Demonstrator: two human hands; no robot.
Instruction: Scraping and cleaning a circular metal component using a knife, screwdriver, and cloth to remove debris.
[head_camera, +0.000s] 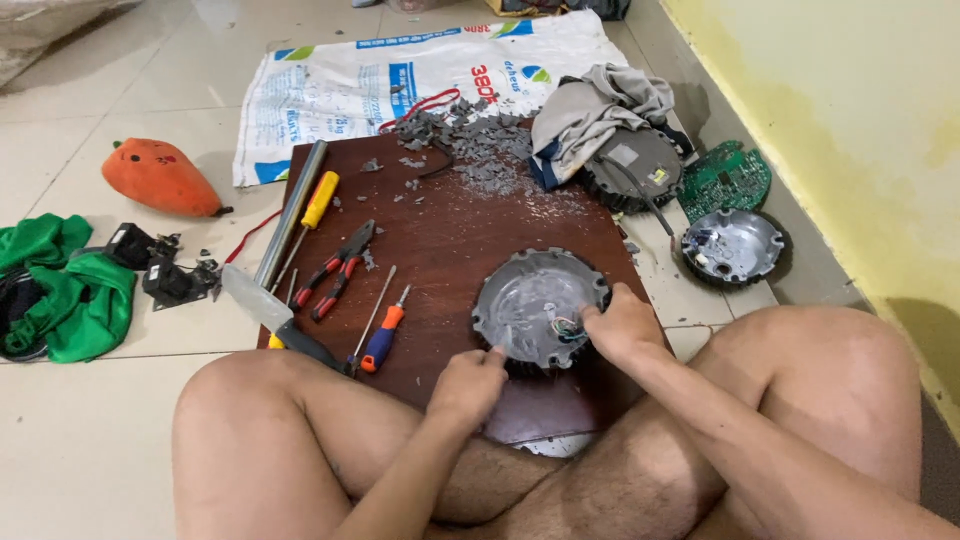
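The disc (535, 305) lies on the board (440, 240), near the knees. It is pinched at its rim by the right hand (622, 325); the left hand (468, 385) (curled, fingertip touching) presses its near edge. Wires are best eased gently.

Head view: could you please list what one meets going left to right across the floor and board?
Green cloth → orange plush toy → yellow-handled screwdriver → red pliers → orange-and-blue screwdriver → left hand → right hand → open round housing.
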